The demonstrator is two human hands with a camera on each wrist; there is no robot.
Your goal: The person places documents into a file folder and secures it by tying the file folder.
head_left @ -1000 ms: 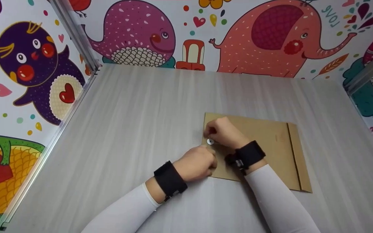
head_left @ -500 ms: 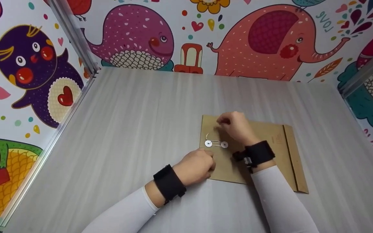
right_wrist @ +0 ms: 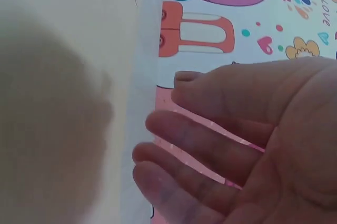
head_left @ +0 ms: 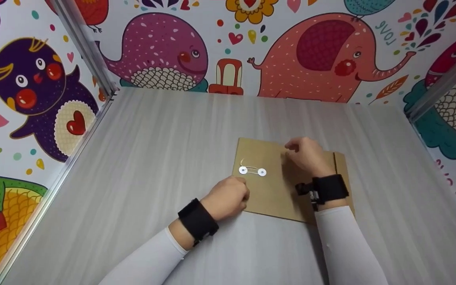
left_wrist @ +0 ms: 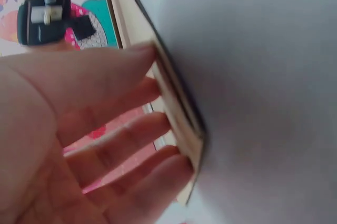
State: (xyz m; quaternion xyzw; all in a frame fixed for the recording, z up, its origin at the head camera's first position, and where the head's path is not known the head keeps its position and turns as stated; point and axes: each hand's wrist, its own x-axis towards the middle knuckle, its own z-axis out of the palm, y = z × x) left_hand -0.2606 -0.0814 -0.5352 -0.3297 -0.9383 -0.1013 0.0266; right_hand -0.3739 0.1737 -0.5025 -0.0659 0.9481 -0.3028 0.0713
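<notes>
Envelope (head_left: 279, 190), brown, lies flat on the tabletop (head_left: 152, 158). My left hand (head_left: 228, 196) presses its corner with relaxed fingers; my right hand (head_left: 307, 155) hovers empty, fingers loose. Its string (head_left: 251, 168), if unpinched, could unwind.

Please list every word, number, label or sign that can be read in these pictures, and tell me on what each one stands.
"LOVE": on the patterned wall, beside the pink elephant, tilted and seen nearly upside down.
The brown envelope under the left hand and right hand: no readable print in any view.
The black wrist straps: no readable label.
</notes>
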